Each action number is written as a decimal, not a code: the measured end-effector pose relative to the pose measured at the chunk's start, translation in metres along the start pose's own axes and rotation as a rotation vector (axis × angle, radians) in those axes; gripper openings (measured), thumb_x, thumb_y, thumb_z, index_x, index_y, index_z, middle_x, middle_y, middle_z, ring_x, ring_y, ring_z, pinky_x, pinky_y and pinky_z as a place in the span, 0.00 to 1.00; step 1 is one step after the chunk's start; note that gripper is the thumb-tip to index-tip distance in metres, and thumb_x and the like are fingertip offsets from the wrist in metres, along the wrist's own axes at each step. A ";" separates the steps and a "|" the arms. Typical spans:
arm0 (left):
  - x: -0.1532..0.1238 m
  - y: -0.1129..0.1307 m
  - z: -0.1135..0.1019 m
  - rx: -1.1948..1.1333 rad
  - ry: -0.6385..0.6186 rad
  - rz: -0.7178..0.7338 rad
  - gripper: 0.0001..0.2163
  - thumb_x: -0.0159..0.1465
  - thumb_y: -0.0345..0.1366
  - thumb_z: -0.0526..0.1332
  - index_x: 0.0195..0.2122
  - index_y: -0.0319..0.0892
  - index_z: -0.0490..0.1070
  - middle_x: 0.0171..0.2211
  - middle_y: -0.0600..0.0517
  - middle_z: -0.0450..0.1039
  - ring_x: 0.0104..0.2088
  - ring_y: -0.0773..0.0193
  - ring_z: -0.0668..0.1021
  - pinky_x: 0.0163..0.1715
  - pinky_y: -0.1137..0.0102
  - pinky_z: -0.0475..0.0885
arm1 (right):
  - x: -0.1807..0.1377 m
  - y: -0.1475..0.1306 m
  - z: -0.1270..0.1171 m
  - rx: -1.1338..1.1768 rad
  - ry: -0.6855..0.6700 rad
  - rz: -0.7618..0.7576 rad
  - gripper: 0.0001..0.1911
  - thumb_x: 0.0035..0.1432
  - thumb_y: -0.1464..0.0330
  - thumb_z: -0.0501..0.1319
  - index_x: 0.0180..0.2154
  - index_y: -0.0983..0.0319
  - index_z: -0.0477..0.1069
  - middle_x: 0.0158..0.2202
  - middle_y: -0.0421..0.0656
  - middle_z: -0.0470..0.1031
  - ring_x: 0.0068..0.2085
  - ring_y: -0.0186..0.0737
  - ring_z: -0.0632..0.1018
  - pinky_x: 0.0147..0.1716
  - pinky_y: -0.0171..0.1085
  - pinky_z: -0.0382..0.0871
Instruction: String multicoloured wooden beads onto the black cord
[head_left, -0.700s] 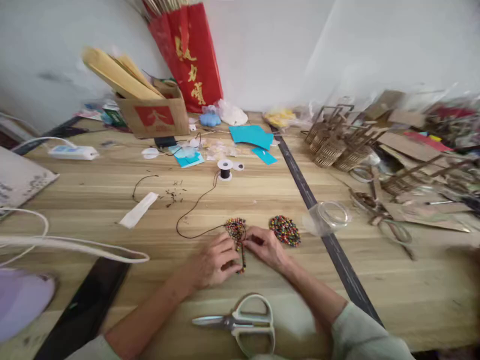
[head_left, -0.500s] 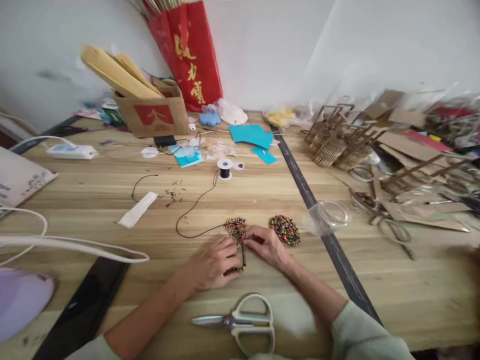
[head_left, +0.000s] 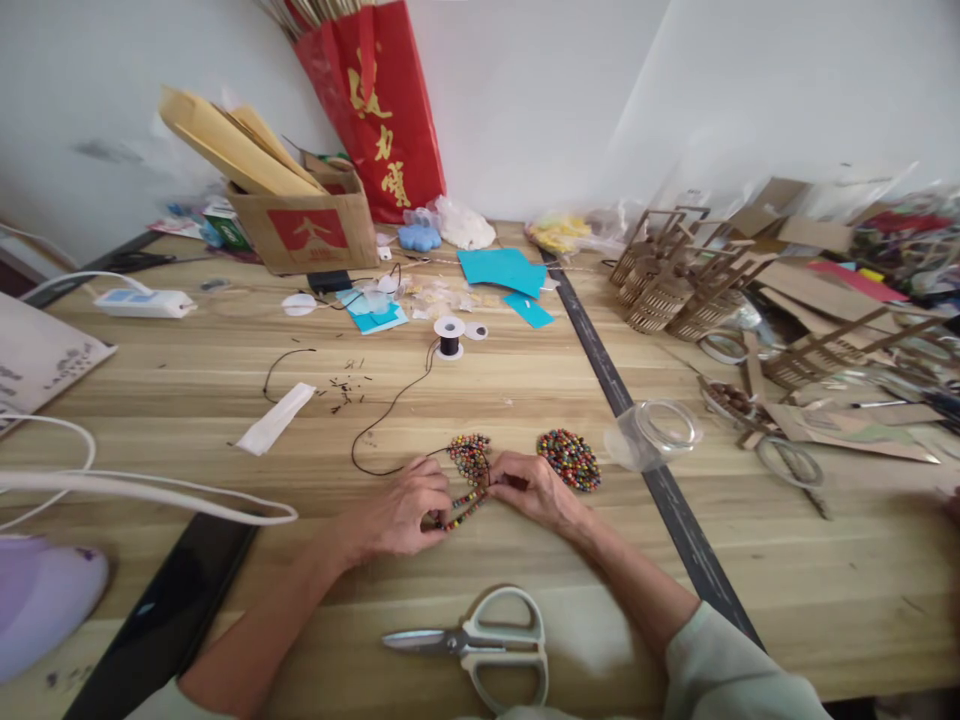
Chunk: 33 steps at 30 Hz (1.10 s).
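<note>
1. Both hands rest on the wooden table. The left hand has slid to the left since a moment ago, and it now sits a bit farther from the right hand.
2. Before, the bead string hung almost straight down between the hands. Now it lies slanted, with its low end near the left hand and its high end up by the right hand.
3. Left fingers are curled shut and pinch the low end of the bead string. Right fingers are closed in a pinch at the top end of it, next to a small bunch of beads.
4. So the bead string lies between the two hands, touching both, in the middle of the table close to the person.
5. A thin dark thread runs from the bunch of beads up to a little white spool.
6. A pile of colored beads sits just to the right of the right hand.
7. Scissors lie closer to the person, below both hands, not touching them.
</note>
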<state>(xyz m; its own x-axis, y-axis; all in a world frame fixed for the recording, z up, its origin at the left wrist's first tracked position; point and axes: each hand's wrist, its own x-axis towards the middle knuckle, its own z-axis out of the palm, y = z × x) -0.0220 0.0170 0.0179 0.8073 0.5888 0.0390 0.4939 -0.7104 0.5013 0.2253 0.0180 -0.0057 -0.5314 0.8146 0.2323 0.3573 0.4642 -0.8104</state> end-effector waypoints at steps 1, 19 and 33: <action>-0.001 -0.001 -0.002 -0.011 -0.011 -0.017 0.05 0.55 0.29 0.70 0.25 0.42 0.75 0.28 0.54 0.72 0.39 0.59 0.71 0.47 0.64 0.61 | 0.000 0.000 0.000 -0.004 -0.014 0.001 0.07 0.62 0.68 0.62 0.32 0.64 0.75 0.30 0.43 0.75 0.29 0.35 0.73 0.29 0.31 0.66; -0.006 -0.013 -0.019 -0.115 0.030 -0.118 0.04 0.61 0.28 0.62 0.30 0.41 0.75 0.30 0.51 0.74 0.38 0.60 0.73 0.42 0.67 0.66 | -0.002 -0.002 0.001 -0.300 -0.124 -0.163 0.09 0.67 0.72 0.55 0.35 0.62 0.72 0.34 0.45 0.74 0.35 0.38 0.76 0.36 0.33 0.69; 0.006 -0.015 0.005 -0.310 0.317 -0.051 0.07 0.65 0.30 0.58 0.35 0.40 0.76 0.32 0.48 0.75 0.38 0.60 0.73 0.43 0.65 0.68 | -0.004 0.000 0.004 -0.482 -0.126 -0.200 0.08 0.68 0.71 0.54 0.36 0.62 0.70 0.33 0.45 0.72 0.32 0.39 0.74 0.32 0.33 0.66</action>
<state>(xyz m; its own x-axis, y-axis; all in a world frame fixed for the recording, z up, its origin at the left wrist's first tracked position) -0.0233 0.0292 0.0059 0.6219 0.7434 0.2461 0.3715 -0.5567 0.7430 0.2246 0.0138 -0.0090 -0.7028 0.6596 0.2666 0.5360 0.7373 -0.4113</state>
